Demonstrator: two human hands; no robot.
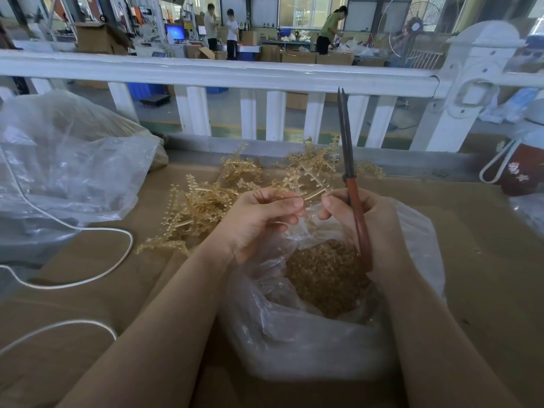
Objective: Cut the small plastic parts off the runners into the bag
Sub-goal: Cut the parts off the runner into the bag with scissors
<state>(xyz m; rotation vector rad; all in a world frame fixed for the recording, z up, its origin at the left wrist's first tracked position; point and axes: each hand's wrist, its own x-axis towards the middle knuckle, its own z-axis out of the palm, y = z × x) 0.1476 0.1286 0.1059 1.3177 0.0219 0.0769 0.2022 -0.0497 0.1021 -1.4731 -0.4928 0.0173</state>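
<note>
Runner [306,184] and scissors [351,184] over bag [294,334]

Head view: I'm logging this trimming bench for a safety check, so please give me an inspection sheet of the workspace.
Surface: brown cardboard-covered bench.
Job's things: open clear bag holding cut parts; pile of amber runners behind it; one runner held above the bag.
Clutter: large crumpled plastic bag at left; dark red cup at right.
Grips: left hand pinches the runner; right hand holds red-handled scissors, blades closed and pointing up.
Cables: white cord looped across the left side.
Surroundings: white railing; people working among cartons beyond.
</note>
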